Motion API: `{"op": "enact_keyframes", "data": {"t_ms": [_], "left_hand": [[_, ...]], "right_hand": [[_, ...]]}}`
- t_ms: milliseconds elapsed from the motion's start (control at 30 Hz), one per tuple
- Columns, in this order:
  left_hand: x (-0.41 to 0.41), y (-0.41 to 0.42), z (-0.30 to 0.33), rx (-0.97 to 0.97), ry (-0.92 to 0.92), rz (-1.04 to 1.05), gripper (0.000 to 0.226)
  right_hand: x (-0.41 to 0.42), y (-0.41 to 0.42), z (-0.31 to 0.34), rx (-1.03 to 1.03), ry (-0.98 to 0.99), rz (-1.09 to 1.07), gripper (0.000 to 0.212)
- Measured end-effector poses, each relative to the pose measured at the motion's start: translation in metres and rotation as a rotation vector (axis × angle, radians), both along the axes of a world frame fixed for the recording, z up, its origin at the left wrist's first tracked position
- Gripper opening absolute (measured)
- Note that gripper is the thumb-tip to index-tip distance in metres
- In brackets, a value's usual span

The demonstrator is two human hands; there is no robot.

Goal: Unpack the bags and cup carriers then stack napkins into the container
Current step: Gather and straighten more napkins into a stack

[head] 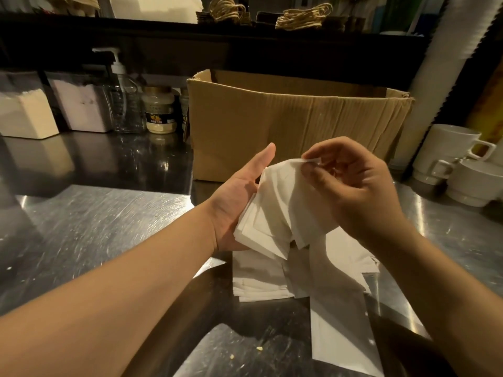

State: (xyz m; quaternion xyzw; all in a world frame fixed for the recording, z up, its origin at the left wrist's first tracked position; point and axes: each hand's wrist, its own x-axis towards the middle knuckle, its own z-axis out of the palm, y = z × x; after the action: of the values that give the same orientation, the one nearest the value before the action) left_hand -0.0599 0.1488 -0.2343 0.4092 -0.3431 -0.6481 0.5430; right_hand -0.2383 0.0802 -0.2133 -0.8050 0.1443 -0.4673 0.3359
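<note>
A: What holds what, starting at the left?

B: Two clear tubs (pixel 25 110) of pale powder, a clear pump bottle (pixel 123 99), then a lidded jar (pixel 158 110) of yellowish granules. Next, an open corrugated cardboard box (pixel 272 121); its contents are hidden. At far right, stacked glossy white cups (pixel 449 156).

A: And the hands?

B: The left hand (pixel 236 197) cradles a soft stack of white napkins (pixel 275 213), thumb straight, fingers hidden behind it. The right hand (pixel 353 180) pinches the top napkin's corner between thumb and forefinger.

A: Beneath them?

B: More flat, square napkins (pixel 261 278) lie loosely piled on the scratched steel surface (pixel 95 221), just under the held stack, with a smooth white sheet (pixel 340 330) overlapping them.
</note>
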Motion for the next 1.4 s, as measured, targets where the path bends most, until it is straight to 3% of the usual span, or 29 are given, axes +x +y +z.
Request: {"op": "enact_keyframes", "data": {"t_ms": [167, 267, 400, 534, 767, 867, 967, 1034, 1101, 1234, 1401], "left_hand": [[-0.001, 0.004, 0.003, 0.016, 0.104, -0.03, 0.042], [-0.003, 0.005, 0.004, 0.048, 0.1, -0.002, 0.047], [-0.006, 0.004, 0.005, 0.021, 0.109, 0.054, 0.05], [-0.009, 0.003, 0.005, -0.008, 0.095, 0.076, 0.049], [-0.006, 0.004, 0.001, 0.005, 0.103, -0.076, 0.08], [-0.007, 0.003, 0.001, 0.026, 0.072, -0.066, 0.076], [-0.009, 0.003, 0.002, 0.05, 0.146, -0.009, 0.058], [-0.007, 0.003, 0.002, 0.035, 0.189, -0.01, 0.055], [-0.005, 0.002, 0.002, 0.017, 0.222, -0.001, 0.053], [-0.004, 0.001, 0.001, 0.0, 0.214, 0.043, 0.046], [-0.002, 0.0, 0.0, 0.058, 0.208, 0.069, 0.051]], "right_hand": [[-0.007, 0.001, 0.016, 0.551, -0.197, 0.218, 0.004], [-0.008, 0.005, 0.018, 0.773, -0.071, 0.314, 0.03], [0.006, 0.006, 0.001, 0.839, 0.032, 0.137, 0.013], [0.012, 0.009, -0.002, 0.898, 0.009, -0.004, 0.011], [0.013, 0.015, -0.001, 0.931, -0.033, -0.036, 0.013], [0.015, 0.011, -0.008, 0.734, -0.029, -0.117, 0.018], [0.011, 0.008, -0.013, 0.159, 0.039, -0.166, 0.022], [0.006, 0.008, -0.01, -0.16, 0.22, -0.112, 0.03], [0.004, 0.007, -0.009, -0.351, 0.419, -0.098, 0.047], [0.005, 0.009, -0.007, -0.412, 0.591, -0.096, 0.065], [0.007, 0.01, -0.011, -0.446, 0.525, -0.121, 0.047]]}}
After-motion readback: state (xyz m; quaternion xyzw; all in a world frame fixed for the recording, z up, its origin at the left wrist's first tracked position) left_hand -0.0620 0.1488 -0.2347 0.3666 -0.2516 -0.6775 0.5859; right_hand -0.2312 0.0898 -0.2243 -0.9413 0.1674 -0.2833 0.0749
